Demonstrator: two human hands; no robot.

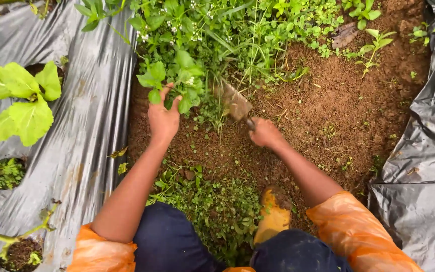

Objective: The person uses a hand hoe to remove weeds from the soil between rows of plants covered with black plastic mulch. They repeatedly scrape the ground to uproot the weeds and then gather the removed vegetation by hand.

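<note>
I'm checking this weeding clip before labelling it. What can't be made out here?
- Trowel handle: hidden inside the right hand, head view.
- Weed stems: covered by leaves above the left hand.
- Yellow boot: only its toe shows past the knee.

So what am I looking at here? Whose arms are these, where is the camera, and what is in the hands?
There is no machine here: these are one person's own arms, filmed by a camera worn on their head and looking down, so you also see their knees and a yellow boot. The person crouches over a strip of brown soil between two sheets of grey plastic mulch. The left hand grips a clump of leafy green weeds. The right hand is closed on the handle of a small muddy hand hoe, its blade at the foot of the weeds. Loose cut greenery lies near the knees, and a broad-leaved plant grows through a hole in the left sheet.
</note>
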